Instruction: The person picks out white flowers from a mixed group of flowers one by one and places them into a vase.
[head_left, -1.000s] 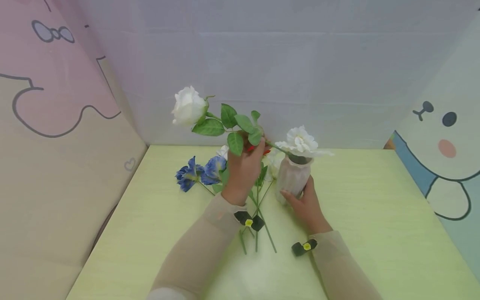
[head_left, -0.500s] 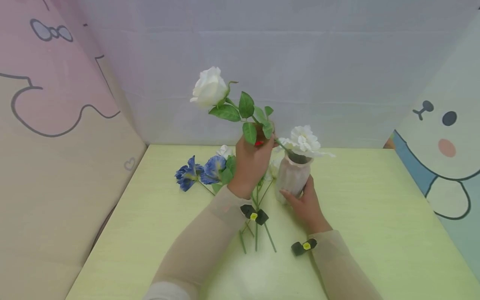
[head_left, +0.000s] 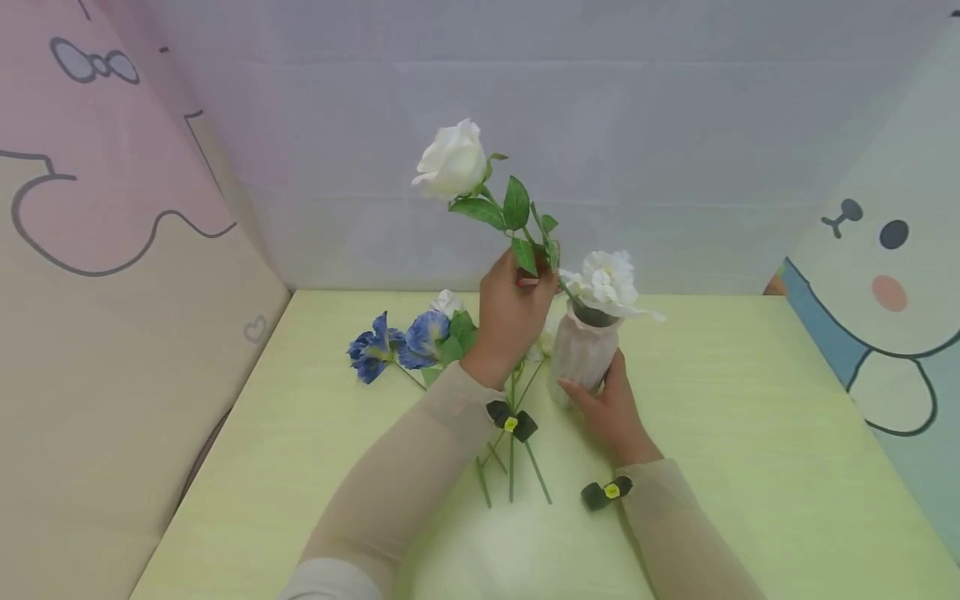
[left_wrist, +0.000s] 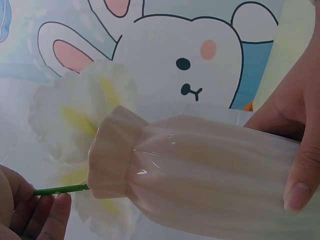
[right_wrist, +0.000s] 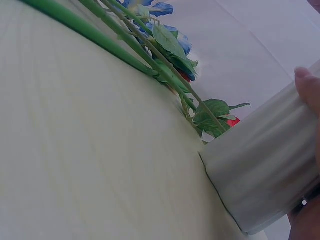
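Observation:
My left hand (head_left: pixel 513 308) pinches the green stem (left_wrist: pixel 60 190) of a white rose (head_left: pixel 453 158), which leans up to the left with its leaves. The stem's lower end meets the mouth of a pale ribbed vase (head_left: pixel 585 354); how deep it reaches inside is hidden. Around the vase's lower body curls my right hand (head_left: pixel 615 417), keeping it nearly upright on the table. A white open flower (head_left: pixel 607 279) stands in the vase, its petals over the rim. In the left wrist view its yellow-streaked petals (left_wrist: pixel 75 117) spread behind the vase neck.
Blue flowers (head_left: pixel 375 347) lie left of the vase on the pale yellow table (head_left: pixel 735 467). Loose green stems (head_left: pixel 538 473) point toward the front. A small white bloom (head_left: pixel 447 302) and red petals show among them. Patterned cloth walls (head_left: pixel 675 142) enclose the back and sides.
My left hand has moved right and slightly up, bringing the rose to a steeper angle beside the vase. The right hand and vase have stayed in place.

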